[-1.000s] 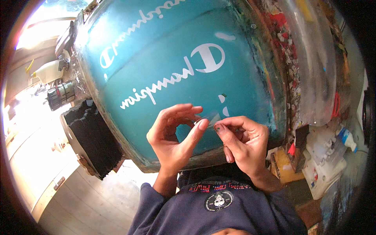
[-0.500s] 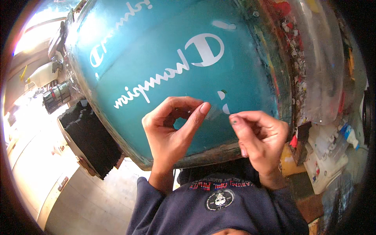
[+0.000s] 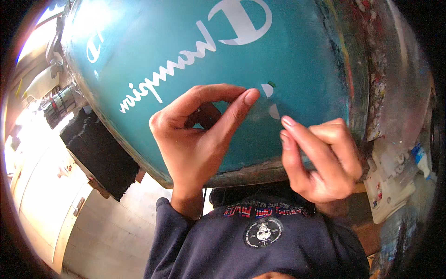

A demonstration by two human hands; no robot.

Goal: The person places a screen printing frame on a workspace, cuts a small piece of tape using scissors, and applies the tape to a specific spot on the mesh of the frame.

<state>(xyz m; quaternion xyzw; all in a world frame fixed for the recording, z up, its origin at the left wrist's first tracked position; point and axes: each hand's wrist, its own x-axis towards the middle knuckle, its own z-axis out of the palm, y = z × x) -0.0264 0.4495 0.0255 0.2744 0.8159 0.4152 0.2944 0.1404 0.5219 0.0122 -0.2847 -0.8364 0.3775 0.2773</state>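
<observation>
In front of me is a teal printing screen (image 3: 241, 144) in a stained frame, with white mirrored lettering (image 3: 174, 67) and a rounded emblem (image 3: 239, 21) across it. My left hand (image 3: 197, 128) is over its near part, thumb and forefinger pinched together; anything between them is too small to make out. To its right, my right hand (image 3: 323, 160) is curled, thumb and forefinger tips close together; I cannot make out anything between them. Two small pale half-round marks (image 3: 267, 89) show on the teal surface between the hands' fingertips.
A stack of black cloth-like sheets (image 3: 100, 156) sits left of the screen. Behind it stands a metal can (image 3: 62, 102). Paint-stained surfaces and a blue-and-white object (image 3: 420, 160) are at the right. Pale flooring (image 3: 107, 232) shows at lower left.
The view has shifted, so the lettering sits higher. My left hand has moved toward the half-round marks. My right hand has turned, its fingertips now just below the lower mark.
</observation>
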